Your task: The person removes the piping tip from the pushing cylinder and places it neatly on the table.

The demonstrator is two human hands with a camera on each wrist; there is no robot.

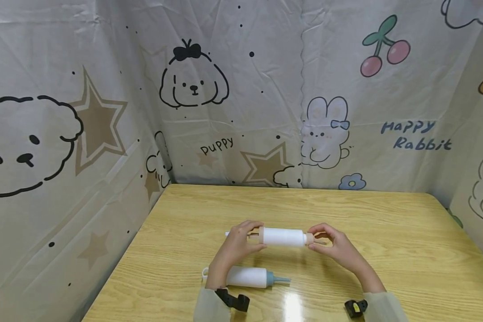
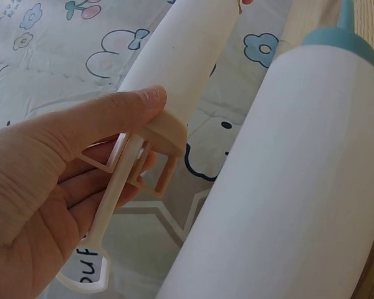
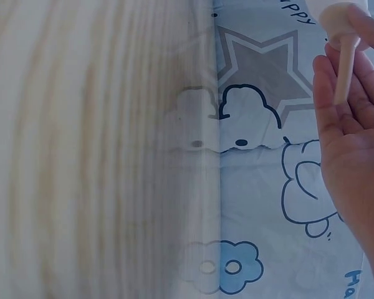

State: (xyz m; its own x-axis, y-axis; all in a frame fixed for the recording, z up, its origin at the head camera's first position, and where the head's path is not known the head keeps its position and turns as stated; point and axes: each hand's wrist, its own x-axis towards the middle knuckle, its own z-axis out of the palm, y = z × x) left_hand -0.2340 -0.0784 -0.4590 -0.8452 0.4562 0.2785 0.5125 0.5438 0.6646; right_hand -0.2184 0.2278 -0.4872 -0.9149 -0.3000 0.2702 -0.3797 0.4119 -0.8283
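A white syringe (image 1: 283,237) with beige end fittings is held level above the table between both hands. My left hand (image 1: 235,241) pinches its finger-grip end; in the left wrist view the thumb lies across the beige collar (image 2: 165,134), and a plunger rod (image 2: 115,193) with a ring handle sticks out behind. My right hand (image 1: 340,250) pinches the other end, at the beige cap (image 3: 336,22); a slim nozzle (image 3: 346,71) points towards its palm. A second white syringe (image 1: 247,277) with a teal nozzle cap (image 1: 270,279) lies nearer, partly hidden by the left wrist.
The wood-grain table (image 1: 185,210) meets a patterned cloth (image 1: 265,89) behind it, which also hangs at both sides. Black straps with small devices sit on the left wrist (image 1: 237,300) and right wrist (image 1: 355,308).
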